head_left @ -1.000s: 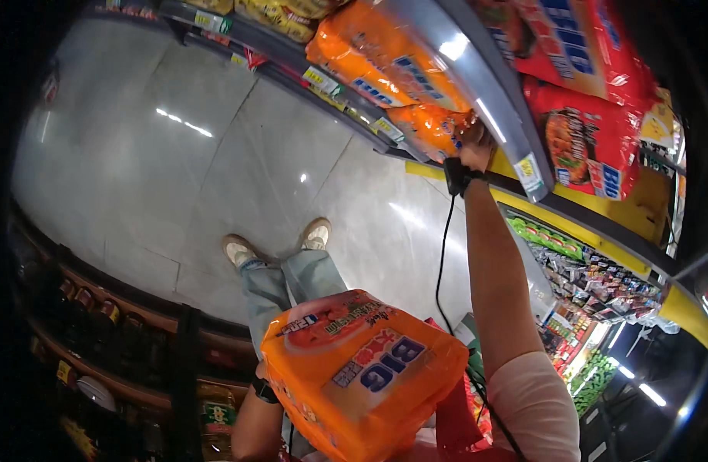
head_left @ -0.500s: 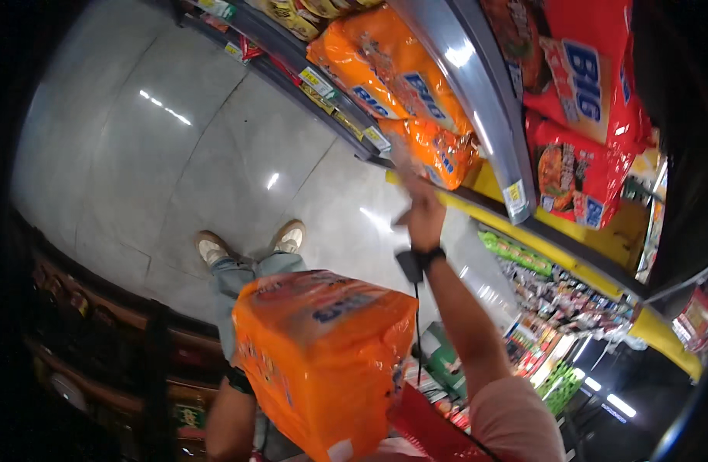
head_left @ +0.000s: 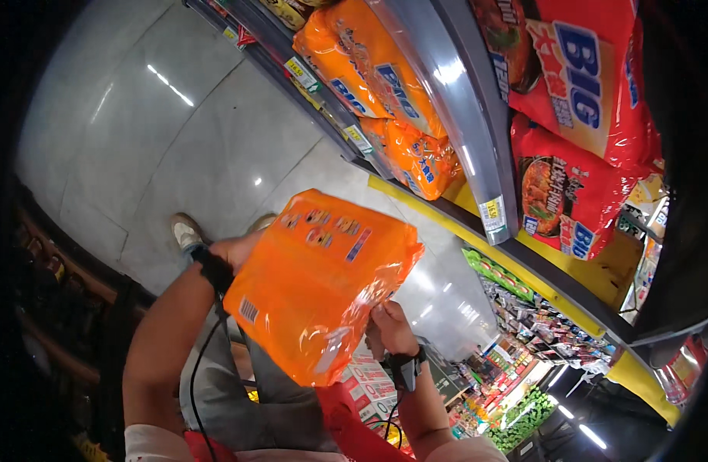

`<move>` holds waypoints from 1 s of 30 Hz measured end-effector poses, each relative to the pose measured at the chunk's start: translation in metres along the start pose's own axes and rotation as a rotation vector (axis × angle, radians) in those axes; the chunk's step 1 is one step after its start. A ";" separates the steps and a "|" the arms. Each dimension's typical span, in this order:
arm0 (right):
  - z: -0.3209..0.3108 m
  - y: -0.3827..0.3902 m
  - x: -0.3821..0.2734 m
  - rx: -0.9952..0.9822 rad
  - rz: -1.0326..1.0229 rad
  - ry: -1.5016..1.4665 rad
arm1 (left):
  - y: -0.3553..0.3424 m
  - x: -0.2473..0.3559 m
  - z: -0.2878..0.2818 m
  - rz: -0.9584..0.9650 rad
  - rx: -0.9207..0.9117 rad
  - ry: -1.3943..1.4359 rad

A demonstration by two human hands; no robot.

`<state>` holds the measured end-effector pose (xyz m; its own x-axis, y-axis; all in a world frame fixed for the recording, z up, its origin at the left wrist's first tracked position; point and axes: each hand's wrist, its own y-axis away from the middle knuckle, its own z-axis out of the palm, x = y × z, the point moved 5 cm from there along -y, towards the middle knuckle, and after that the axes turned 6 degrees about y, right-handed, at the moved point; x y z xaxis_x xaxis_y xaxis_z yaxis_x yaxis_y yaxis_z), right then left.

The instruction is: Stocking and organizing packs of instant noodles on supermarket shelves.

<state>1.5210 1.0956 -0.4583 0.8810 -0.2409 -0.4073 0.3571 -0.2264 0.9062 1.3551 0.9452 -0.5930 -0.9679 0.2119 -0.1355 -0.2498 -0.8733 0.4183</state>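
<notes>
An orange plastic-wrapped noodle multipack [head_left: 308, 285] is held in front of my body, its broad printed side facing up. My left hand [head_left: 234, 250] grips its left edge; the fingers are partly hidden by the pack. On the opposite side, my right hand [head_left: 391, 329] has its fingers curled at the crinkled end of the wrapper. Both wrists wear dark bands with cables. Similar orange packs [head_left: 369, 73] lie on the shelf ahead, away from my hands.
A grey shelf edge [head_left: 446, 73] with price tags runs along the upper right. Red noodle packs [head_left: 554, 192] sit behind it. Below is a yellow-edged shelf [head_left: 570, 308]. Dark shelving [head_left: 69, 308] stands at the left. Grey tiled floor [head_left: 138, 131] lies between.
My right hand has come back from near the shelf to the pack's right end. The pack has turned and risen, showing another side. My left hand now shows at its left edge.
</notes>
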 end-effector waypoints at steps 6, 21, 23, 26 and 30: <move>-0.010 -0.009 0.018 0.286 -0.040 -0.535 | -0.030 0.058 0.022 -0.119 0.045 -0.018; -0.005 -0.046 -0.079 0.511 -0.461 -0.904 | -0.102 0.103 0.098 0.577 0.107 -0.265; -0.004 -0.043 -0.071 0.537 -0.455 -0.875 | -0.112 0.103 0.111 0.553 0.077 -0.302; -0.008 -0.038 -0.068 0.691 -0.443 -0.809 | -0.121 0.105 0.115 0.532 -0.003 -0.332; -0.017 -0.052 -0.066 0.751 -0.458 -0.801 | -0.132 0.114 0.117 0.609 -0.045 -0.319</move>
<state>1.4496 1.1394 -0.4767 0.1788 -0.4546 -0.8726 0.0814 -0.8770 0.4736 1.2745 1.1355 -0.5586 -0.8984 -0.2099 0.3858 0.3365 -0.8935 0.2974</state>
